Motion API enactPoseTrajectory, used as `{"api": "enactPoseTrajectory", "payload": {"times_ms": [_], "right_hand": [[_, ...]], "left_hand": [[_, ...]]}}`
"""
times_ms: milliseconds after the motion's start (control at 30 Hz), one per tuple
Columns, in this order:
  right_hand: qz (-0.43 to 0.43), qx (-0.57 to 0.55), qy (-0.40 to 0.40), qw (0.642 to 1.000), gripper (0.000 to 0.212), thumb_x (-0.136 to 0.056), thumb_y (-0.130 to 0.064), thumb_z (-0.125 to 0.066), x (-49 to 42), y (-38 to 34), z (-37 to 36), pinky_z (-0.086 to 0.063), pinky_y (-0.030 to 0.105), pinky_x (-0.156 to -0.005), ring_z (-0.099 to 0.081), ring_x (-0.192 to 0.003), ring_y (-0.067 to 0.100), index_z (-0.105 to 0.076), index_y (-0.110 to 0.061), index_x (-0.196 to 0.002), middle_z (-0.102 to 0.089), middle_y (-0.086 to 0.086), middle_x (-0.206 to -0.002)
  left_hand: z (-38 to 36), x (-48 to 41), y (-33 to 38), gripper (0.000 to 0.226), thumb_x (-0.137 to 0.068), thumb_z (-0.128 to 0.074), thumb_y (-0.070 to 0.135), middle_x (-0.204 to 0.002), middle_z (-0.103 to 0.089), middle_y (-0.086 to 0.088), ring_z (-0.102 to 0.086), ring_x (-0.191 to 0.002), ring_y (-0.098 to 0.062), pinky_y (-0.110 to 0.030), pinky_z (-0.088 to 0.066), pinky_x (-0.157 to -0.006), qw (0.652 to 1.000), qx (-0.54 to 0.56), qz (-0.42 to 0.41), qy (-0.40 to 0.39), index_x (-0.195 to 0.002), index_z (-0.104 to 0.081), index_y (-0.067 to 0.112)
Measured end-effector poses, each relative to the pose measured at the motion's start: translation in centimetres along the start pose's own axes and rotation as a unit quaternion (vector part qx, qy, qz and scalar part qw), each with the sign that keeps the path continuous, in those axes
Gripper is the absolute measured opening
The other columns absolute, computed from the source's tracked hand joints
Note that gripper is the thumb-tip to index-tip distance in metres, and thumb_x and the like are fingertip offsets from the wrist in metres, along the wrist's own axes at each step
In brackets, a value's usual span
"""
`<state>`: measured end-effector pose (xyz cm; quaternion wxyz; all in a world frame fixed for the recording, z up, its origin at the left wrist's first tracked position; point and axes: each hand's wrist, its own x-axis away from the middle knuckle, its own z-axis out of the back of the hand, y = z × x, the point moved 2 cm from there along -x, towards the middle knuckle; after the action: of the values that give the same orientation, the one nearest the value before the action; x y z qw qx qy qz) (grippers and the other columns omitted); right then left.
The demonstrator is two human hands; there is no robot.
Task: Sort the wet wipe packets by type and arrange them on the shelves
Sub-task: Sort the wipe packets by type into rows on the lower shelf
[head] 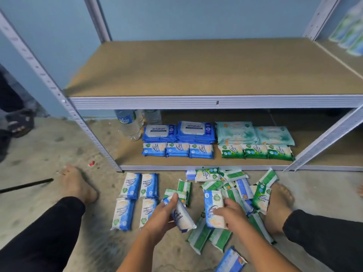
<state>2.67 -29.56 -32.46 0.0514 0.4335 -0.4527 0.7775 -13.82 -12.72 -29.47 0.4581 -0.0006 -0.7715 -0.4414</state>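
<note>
Beside the mixed pile (242,186), our left grip (160,215) holds a blue packet (183,217) and our right grip (230,213) a second packet (213,207). Either could slip back in, mixing types.

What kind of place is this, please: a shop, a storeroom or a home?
Probably a storeroom, though I cannot be sure: a metal rack with chipboard shelves, wet wipe packets stacked in sorted rows on the lower one, and a rough concrete floor.
</note>
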Motion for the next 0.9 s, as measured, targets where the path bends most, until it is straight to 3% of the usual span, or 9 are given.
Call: {"api": "enactPoseTrajectory", "payload": {"times_ms": [100, 167, 300, 367, 433, 533, 667, 767, 900], "right_hand": [[-0.006, -0.125, -0.019, 0.992, 0.042, -0.086, 0.016, -0.062, -0.1, -0.9, -1.0, -0.055, 0.066, -0.084, -0.069, -0.099, 0.039, -0.058, -0.011, -0.118, -0.071, 0.014, -0.109], [-0.007, -0.16, -0.024, 0.987, 0.067, -0.088, 0.018, -0.059, -0.5, -1.3, -1.3, -0.056, 0.064, -0.08, -0.068, -0.104, 0.037, -0.047, -0.035, -0.129, -0.07, 0.007, -0.113], [0.028, -0.101, -0.03, 0.994, 0.069, -0.094, 0.009, -0.059, -0.9, -1.9, -1.0, -0.06, 0.043, -0.069, -0.073, -0.096, 0.029, -0.044, -0.048, -0.129, -0.075, 0.001, -0.105], [0.037, -0.083, -0.027, 0.995, 0.071, -0.092, 0.011, -0.06, -1.5, -1.8, -0.7, -0.059, 0.046, -0.077, -0.072, -0.097, 0.029, -0.045, -0.046, -0.131, -0.076, 0.0, -0.104], [0.049, -0.052, -0.04, 0.997, 0.089, -0.084, 0.017, -0.064, -1.7, -1.9, -0.6, -0.059, 0.049, -0.082, -0.071, -0.1, 0.027, -0.042, -0.051, -0.137, -0.074, 0.0, -0.111], [0.073, 0.051, -0.054, 0.995, 0.104, -0.077, 0.014, -0.071, -1.6, -2.2, -0.3, -0.058, 0.031, -0.066, -0.069, -0.098, 0.019, -0.031, -0.053, -0.147, -0.068, -0.001, -0.119], [0.067, -0.115, 0.063, 0.989, 0.06, -0.077, -0.001, -0.082, -2.3, -1.0, 0.9, -0.05, 0.031, -0.062, -0.069, -0.09, 0.026, -0.063, -0.025, -0.128, -0.072, 0.012, -0.108], [0.017, -0.326, 0.098, 0.94, 0.029, -0.09, -0.019, -0.074, -2.5, -0.6, 1.2, -0.055, 0.04, -0.072, -0.067, -0.091, 0.03, -0.067, -0.013, -0.117, -0.072, 0.013, -0.105], [-0.03, -0.372, 0.073, 0.925, 0.007, -0.099, -0.011, -0.061, -2.5, -1.3, 0.5, -0.055, 0.054, -0.081, -0.066, -0.083, 0.033, -0.058, -0.01, -0.106, -0.067, 0.018, -0.098]], "left_hand": [[-0.4, -0.1, 1.1, 0.037, -0.093, -0.064, 0.045, -0.07, -0.063, -0.006, -0.064, -0.066, -0.024, -0.038, -0.054, -0.06, 0.998, 0.054, 0.01, -0.013, -0.101, -0.06, 0.009], [-0.5, -0.4, 1.6, 0.036, -0.088, -0.07, 0.039, -0.069, -0.059, -0.008, -0.06, -0.061, -0.025, -0.036, -0.05, -0.057, 0.995, 0.083, 0.023, -0.042, -0.101, -0.058, 0.007], [-0.6, -1.5, 2.4, 0.053, -0.074, -0.077, -0.001, -0.104, -0.065, -0.021, -0.066, -0.09, -0.035, -0.054, -0.058, -0.079, 0.98, 0.15, 0.027, -0.13, -0.123, -0.056, 0.0], [-0.9, -1.8, 2.6, 0.051, -0.077, -0.066, -0.012, -0.107, -0.066, -0.024, -0.068, -0.093, -0.038, -0.055, -0.058, -0.077, 0.979, 0.153, 0.03, -0.127, -0.125, -0.052, -0.002], [-1.0, -1.8, 2.9, 0.038, -0.087, -0.063, -0.012, -0.103, -0.072, -0.02, -0.071, -0.086, -0.037, -0.049, -0.06, -0.065, 0.986, 0.136, 0.032, -0.094, -0.12, -0.053, 0.004], [-0.6, -2.4, 2.7, 0.027, -0.096, -0.063, 0.007, -0.099, -0.077, -0.007, -0.074, -0.082, -0.029, -0.049, -0.062, -0.066, 0.994, 0.096, 0.045, -0.041, -0.115, -0.055, 0.025], [0.3, -3.2, 1.8, 0.059, -0.094, -0.07, 0.027, -0.124, -0.067, -0.001, -0.068, -0.086, -0.021, -0.04, -0.06, -0.059, 0.999, -0.02, 0.042, -0.018, -0.147, -0.043, 0.033], [0.4, -3.1, 1.8, 0.095, -0.083, -0.08, 0.01, -0.121, -0.068, -0.005, -0.068, -0.075, -0.021, -0.032, -0.057, -0.055, 0.991, -0.12, 0.033, -0.047, -0.155, -0.025, 0.039], [-0.4, -2.7, 3.0, 0.094, -0.078, -0.075, 0.02, -0.114, -0.068, 0.0, -0.066, -0.079, -0.014, -0.021, -0.048, -0.052, 0.892, -0.448, -0.064, 0.015, -0.155, -0.024, 0.036]]}}
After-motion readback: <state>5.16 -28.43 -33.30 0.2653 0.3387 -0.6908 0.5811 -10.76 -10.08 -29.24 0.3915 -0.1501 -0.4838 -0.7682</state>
